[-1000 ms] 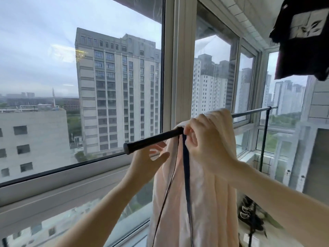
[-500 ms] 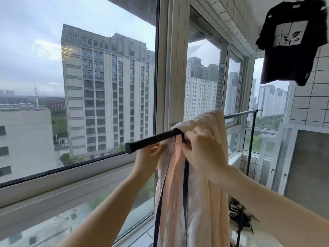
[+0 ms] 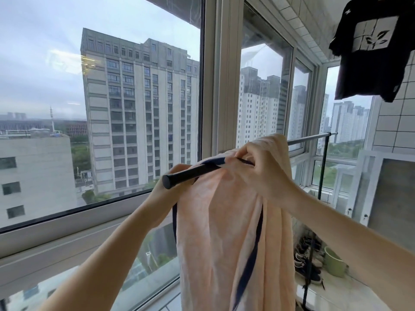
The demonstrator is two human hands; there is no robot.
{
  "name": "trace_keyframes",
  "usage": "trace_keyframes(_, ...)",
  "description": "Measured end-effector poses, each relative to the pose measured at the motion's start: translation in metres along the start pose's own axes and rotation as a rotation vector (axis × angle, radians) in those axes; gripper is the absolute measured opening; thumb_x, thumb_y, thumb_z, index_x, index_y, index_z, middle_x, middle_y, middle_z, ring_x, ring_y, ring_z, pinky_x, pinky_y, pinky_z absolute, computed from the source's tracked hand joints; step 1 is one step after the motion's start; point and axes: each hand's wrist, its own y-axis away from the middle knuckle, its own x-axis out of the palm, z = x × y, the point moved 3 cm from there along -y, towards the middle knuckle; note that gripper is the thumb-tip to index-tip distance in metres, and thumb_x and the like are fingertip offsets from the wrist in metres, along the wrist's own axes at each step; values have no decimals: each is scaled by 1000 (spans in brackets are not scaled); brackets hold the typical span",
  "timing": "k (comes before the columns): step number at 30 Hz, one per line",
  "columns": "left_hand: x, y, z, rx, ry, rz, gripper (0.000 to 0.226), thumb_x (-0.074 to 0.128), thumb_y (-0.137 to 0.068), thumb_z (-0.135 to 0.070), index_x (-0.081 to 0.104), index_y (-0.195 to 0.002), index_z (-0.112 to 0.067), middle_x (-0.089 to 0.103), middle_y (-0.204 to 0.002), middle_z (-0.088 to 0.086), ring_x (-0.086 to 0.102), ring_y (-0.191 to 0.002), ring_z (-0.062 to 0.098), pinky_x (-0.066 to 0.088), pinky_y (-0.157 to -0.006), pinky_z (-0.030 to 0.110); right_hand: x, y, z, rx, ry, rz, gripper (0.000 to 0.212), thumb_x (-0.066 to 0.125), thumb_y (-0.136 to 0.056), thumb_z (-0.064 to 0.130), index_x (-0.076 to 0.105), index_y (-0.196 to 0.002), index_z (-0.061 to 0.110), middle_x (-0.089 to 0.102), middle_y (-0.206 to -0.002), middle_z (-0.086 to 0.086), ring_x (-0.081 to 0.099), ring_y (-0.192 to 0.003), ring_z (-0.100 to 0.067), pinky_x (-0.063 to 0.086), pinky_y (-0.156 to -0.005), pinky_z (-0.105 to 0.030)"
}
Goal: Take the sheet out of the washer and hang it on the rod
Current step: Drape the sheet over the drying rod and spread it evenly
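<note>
Peach sheet (image 3: 226, 225) draped over black rod (image 3: 190, 173); right hand (image 3: 258, 173) pinching its top fold, left hand (image 3: 166, 189) behind cloth, grip hidden.

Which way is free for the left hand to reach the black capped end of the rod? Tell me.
Probably yes: the left hand sits just behind the rod's black capped end, beside the peach sheet, nothing between them.

Both arms raised, forearms angled up. Right hand (image 3: 258, 169) fingers curled, pinching cloth. Left hand (image 3: 167, 191) mostly hidden, grip unclear.
</note>
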Motion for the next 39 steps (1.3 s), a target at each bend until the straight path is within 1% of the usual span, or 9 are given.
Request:
trace_keyframes(4, -10, 5, 1, -19, -18, 43, 41, 75, -78, -22, 62, -116, -22, 67, -109, 10, 64, -101, 23, 52, -82, 35, 3, 7, 5, -113, 208, 48, 22, 66, -85, 38, 57, -90, 18, 61, -65, 8, 60, -61, -7, 48, -55, -19)
trace_keyframes(11, -22, 14, -36, 215, -376, -380, 36, 62, -78, 14, 64, -77, -23, 67, -71, -15, 63, -67, -10, 46, -62, 6, -4, 7, 45, -214, 322, -128, 14, 70, -83, 18, 57, -78, 17, 50, -52, 11, 53, -53, -3, 32, -63, 3)
trace_keyframes(14, -28, 23, -46, 266, -286, -444, 31, 64, -83, 2, 68, -70, -26, 66, -55, -15, 57, -53, -5, 43, -58, 8, 3, 14, 58, -296, 299, -176, 20, 70, -83, 15, 51, -75, 18, 41, -46, 14, 53, -58, 9, 34, -56, 0)
trace_keyframes(16, -26, 30, -45, 265, -312, -425, 35, 63, -85, -1, 68, -66, -30, 62, -50, -18, 50, -46, -3, 37, -48, 8, 14, 20, 56, -357, 356, -141, 23, 68, -84, 21, 49, -73, 21, 38, -50, 17, 50, -49, -1, 34, -53, -7)
trace_keyframes(19, -23, 40, -39, 245, -388, -354, 39, 69, -80, 2, 68, -79, -36, 64, -62, -31, 60, -64, -13, 43, -59, 3, 33, 28, 45, -366, 429, 7, 25, 65, -85, 33, 42, -77, 29, 41, -63, 16, 42, -57, 0, 34, -58, -20)
trace_keyframes(24, -16, 48, -39, 208, -398, -336, 18, 77, -74, -3, 67, -79, -17, 68, -66, -20, 64, -69, -10, 44, -64, 2, 41, 38, 44, -337, 295, 51, 25, 69, -83, 35, 52, -96, 23, 56, -78, 11, 56, -71, -7, 53, -68, -32)
trace_keyframes(30, -18, 56, -35, 124, -319, -292, 4, 71, -82, -10, 69, -85, -12, 74, -79, -8, 68, -74, -1, 46, -66, 7, 51, 50, 45, -363, 241, 123, 25, 65, -86, 36, 50, -101, 23, 54, -65, 16, 58, -57, -4, 55, -59, -29)
trace_keyframes(35, -20, 64, -31, 52, -357, -223, 15, 63, -87, -3, 70, -98, -12, 74, -93, -3, 68, -89, 5, 50, -77, 17, 59, 58, 31, -432, 263, 202, 13, 65, -87, 32, 58, -88, 21, 58, -65, 12, 56, -58, -4, 53, -60, -26)
trace_keyframes(39, -24, 65, -53, 115, 34, -184, 27, 46, -90, -5, 70, -102, -9, 72, -103, 13, 66, -98, 33, 54, -89, 41, 41, 32, 23, -493, 286, 79, 9, 64, -88, 24, 61, -80, 20, 56, -71, 13, 51, -67, -5, 41, -63, -15)
